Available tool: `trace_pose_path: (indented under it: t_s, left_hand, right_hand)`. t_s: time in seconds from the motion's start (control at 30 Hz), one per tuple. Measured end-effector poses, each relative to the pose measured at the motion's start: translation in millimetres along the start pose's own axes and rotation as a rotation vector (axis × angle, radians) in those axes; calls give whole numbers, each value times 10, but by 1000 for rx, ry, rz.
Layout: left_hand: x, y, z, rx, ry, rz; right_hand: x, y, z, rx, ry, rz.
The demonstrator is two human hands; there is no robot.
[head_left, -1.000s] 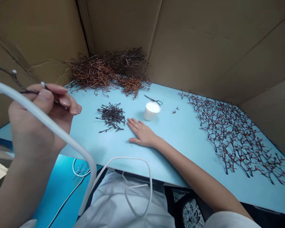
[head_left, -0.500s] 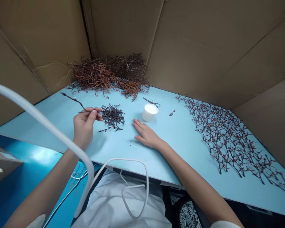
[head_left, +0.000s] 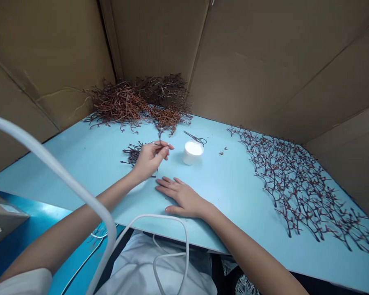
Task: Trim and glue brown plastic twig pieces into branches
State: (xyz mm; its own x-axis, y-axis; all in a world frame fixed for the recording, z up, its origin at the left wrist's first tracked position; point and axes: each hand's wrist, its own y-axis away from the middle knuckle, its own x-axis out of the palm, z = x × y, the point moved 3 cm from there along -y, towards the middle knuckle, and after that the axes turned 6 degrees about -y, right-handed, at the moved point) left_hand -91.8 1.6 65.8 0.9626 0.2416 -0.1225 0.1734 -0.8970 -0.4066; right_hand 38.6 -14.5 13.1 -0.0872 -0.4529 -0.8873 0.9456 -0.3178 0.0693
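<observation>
My left hand [head_left: 151,159] pinches a thin dark twig [head_left: 160,136] between thumb and fingers, with the twig pointing up and away. It hovers beside a small pile of dark twigs [head_left: 132,153], partly covering it. Palm down on the light-blue table [head_left: 227,205] lies my right hand [head_left: 181,197], fingers spread and holding nothing. A white cup [head_left: 193,153] with white contents stands just right of my left hand. Behind the cup lie scissors [head_left: 195,137].
Reddish-brown twigs [head_left: 119,104] are heaped at the back left against the cardboard wall [head_left: 252,65]. Many branched twigs [head_left: 295,180] spread along the right side. Small loose bits [head_left: 221,153] lie right of the cup. A white flexible tube [head_left: 64,176] crosses the left foreground.
My left hand has carried the twig rightward, from the left of the small pile to near the cup. My right hand has slid slightly toward me and left, its fingers spreading.
</observation>
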Motion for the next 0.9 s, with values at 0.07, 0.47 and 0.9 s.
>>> trace_pose_path:
  t_s: [0.07,0.47,0.9]
  left_hand:
    - [143,-56,47,76,-77,90]
    - [196,-27,80,425,-476,196]
    - [154,-30,78,467,-507,182]
  right_hand:
    - [-45,52,-42,-20,-62,-53]
    - [9,69,-375,68,2,-93]
    - [-23,22,-400,93,-33,-115]
